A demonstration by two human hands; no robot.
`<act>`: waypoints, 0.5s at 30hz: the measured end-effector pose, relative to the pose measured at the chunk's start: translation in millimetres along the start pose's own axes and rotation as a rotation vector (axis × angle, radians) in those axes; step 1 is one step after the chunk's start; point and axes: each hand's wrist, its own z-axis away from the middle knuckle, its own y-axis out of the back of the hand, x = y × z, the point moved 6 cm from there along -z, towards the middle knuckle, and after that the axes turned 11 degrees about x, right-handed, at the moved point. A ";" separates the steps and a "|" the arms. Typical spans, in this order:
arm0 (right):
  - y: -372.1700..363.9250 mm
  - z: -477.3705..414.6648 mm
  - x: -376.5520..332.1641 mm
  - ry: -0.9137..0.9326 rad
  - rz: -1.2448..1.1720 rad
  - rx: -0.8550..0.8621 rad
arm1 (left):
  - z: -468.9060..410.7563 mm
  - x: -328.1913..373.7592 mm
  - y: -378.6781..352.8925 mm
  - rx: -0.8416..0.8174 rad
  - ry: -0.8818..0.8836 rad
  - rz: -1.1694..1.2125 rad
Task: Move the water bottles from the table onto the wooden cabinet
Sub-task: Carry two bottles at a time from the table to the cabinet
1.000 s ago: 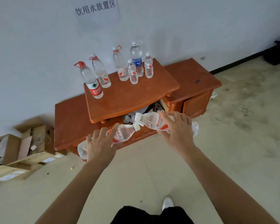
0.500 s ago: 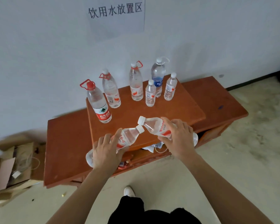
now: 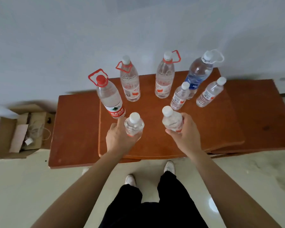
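While both arms reach forward over the wooden cabinet, each hand grips one small water bottle upright, white cap uppermost; the left hand has its fingers curled round the left small bottle, with the forefinger stretched out close to the base of the red-capped bottle; the right hand wraps thumb and fingers round the right small bottle. Both held bottles are over the raised centre section of the cabinet top, toward its front half; whether their bases rest on the wood is hidden by the hands and cannot be told. Six further bottles stand behind them in a loose arc: the red-capped bottle at far left; two tall clear bottles with red carry loops; a blue-labelled bottle with a white loop; and two small bottles at right, one just in front of the blue-labelled bottle, the other at the arc's right end. Open cardboard boxes sit on the floor left of the cabinet; white shoes and black trousers show at the near edge.
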 end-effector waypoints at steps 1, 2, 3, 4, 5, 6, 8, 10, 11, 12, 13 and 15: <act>-6.9 -12.8 5.8 -0.008 0.003 -0.028 | -5.4 4.0 -6.9 0.008 0.032 -0.005; -14.1 -21.8 9.3 -0.005 0.020 -0.055 | -10.5 7.0 -11.7 0.015 0.053 -0.008; -21.0 -31.6 12.5 0.004 0.044 -0.080 | -18.4 10.6 -18.7 0.016 0.070 -0.013; -26.6 -44.2 15.0 0.014 0.069 -0.098 | -28.8 14.5 -29.0 0.012 0.088 -0.023; -32.3 -55.2 16.0 0.029 0.085 -0.107 | -39.1 16.9 -37.2 0.003 0.107 -0.033; -38.3 -65.7 15.7 0.039 0.092 -0.118 | -49.7 18.5 -45.8 -0.009 0.124 -0.034; -50.4 -83.7 12.8 0.035 0.099 -0.132 | -70.0 21.0 -57.4 -0.015 0.154 -0.010; -62.2 -100.9 9.1 0.021 0.080 -0.133 | -87.6 22.7 -65.6 -0.004 0.194 0.024; -67.4 -109.3 6.5 0.014 0.068 -0.128 | -95.8 23.6 -69.2 0.007 0.209 0.038; -72.5 -116.7 4.6 0.004 0.061 -0.121 | -102.8 24.4 -73.7 0.015 0.219 0.049; -74.8 -121.9 1.0 0.001 0.055 -0.104 | -107.3 24.7 -76.0 0.016 0.230 0.058; -83.2 -131.7 -1.8 -0.007 0.061 -0.084 | -115.3 21.7 -85.0 -0.004 0.258 0.049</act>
